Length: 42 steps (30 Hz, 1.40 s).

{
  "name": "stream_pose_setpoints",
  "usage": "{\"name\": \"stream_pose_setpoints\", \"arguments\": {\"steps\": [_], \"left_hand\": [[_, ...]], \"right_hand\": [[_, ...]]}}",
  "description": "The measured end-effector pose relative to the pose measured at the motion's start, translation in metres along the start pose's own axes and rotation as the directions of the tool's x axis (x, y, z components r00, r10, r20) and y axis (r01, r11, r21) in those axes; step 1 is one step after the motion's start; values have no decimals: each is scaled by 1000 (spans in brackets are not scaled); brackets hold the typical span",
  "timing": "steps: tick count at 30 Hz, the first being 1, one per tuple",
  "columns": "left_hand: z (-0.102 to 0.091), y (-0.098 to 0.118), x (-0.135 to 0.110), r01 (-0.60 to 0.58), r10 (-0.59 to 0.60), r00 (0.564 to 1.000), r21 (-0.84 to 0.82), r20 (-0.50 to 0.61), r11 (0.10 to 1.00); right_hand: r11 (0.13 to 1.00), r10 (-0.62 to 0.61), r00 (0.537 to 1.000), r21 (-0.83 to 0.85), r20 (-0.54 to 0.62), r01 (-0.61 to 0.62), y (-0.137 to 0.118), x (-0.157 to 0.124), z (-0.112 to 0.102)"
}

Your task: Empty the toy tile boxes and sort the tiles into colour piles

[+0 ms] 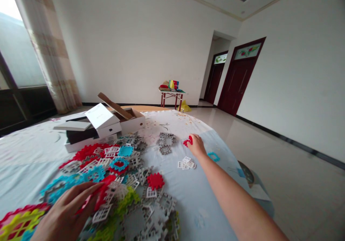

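In the head view, my left hand point(68, 210) is at the near left, over a heap of plastic interlocking building pieces. Its fingers are closed on a red building piece point(104, 192), part of which is hidden beneath them. Farther out on the right, my right hand point(198, 145) pinches a smaller red building piece point(186, 142) at the tabletop. Close below that hand lie several white window pieces point(186, 163). A group of grey pieces point(165, 142) sits to its left, and a blue square frame piece point(214, 157) to its right.
The table point(194, 201) wears a pale blue and white cloth. White boxes point(107, 124) are stacked behind the heap, one with a raised brown flap. A stool point(256, 187) stands beyond the right edge. Against the far wall is a small table point(172, 92) bearing colourful items.
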<state>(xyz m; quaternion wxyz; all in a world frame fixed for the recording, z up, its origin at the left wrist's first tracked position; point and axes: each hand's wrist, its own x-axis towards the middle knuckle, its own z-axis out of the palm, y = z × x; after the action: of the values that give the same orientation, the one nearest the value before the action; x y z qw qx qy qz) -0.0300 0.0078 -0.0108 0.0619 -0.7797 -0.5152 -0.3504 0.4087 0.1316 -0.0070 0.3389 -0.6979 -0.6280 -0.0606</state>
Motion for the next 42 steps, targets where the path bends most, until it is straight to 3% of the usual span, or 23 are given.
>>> {"name": "stream_pose_setpoints", "arguments": {"steps": [4, 9, 14, 17, 19, 24, 27, 31, 33, 36, 39, 42], "left_hand": [[-2, 8, 4, 18, -20, 999, -42, -40, 999], [-14, 23, 8, -55, 48, 992, -56, -121, 997], [-28, 45, 8, -219, 226, 967, 69, -119, 973], [-31, 54, 7, -259, 273, 956, 124, -106, 958], [-32, 58, 7, -279, 294, 950, 142, -103, 950], [-32, 62, 6, -306, 316, 944, 97, -101, 947], [-29, 65, 6, -233, 228, 963, -18, -143, 972], [-26, 76, 9, 32, -67, 991, -283, -112, 958], [-28, 84, 13, 191, -215, 977, -447, -2, 874], [-33, 93, 17, 334, -316, 937, -636, 147, 696], [-37, 99, 20, 408, -370, 903, -711, 220, 573], [-38, 107, 21, 493, -393, 863, -702, 319, 514]], "right_hand": [[976, -129, 990, 170, -60, 138, -23, -14, -5], [838, -333, 943, 457, -3, 297, -90, -38, -33], [659, -523, 838, 696, 154, 284, -163, -81, -66], [631, -578, 776, 742, 254, 227, -190, -105, -74], [649, -573, 773, 727, 273, 224, -202, -115, -72], [696, -516, 814, 685, 266, 217, -213, -123, -62], [656, -518, 814, 733, 263, 181, -212, -123, -61], [578, -579, 783, 792, 227, 197, -208, -124, -61], [550, -621, 760, 798, 193, 247, -207, -125, -59], [531, -654, 744, 786, 141, 318, -205, -125, -54], [531, -637, 765, 774, 95, 345, -202, -124, -51], [533, -624, 780, 758, 53, 375, -202, -124, -54]]}}
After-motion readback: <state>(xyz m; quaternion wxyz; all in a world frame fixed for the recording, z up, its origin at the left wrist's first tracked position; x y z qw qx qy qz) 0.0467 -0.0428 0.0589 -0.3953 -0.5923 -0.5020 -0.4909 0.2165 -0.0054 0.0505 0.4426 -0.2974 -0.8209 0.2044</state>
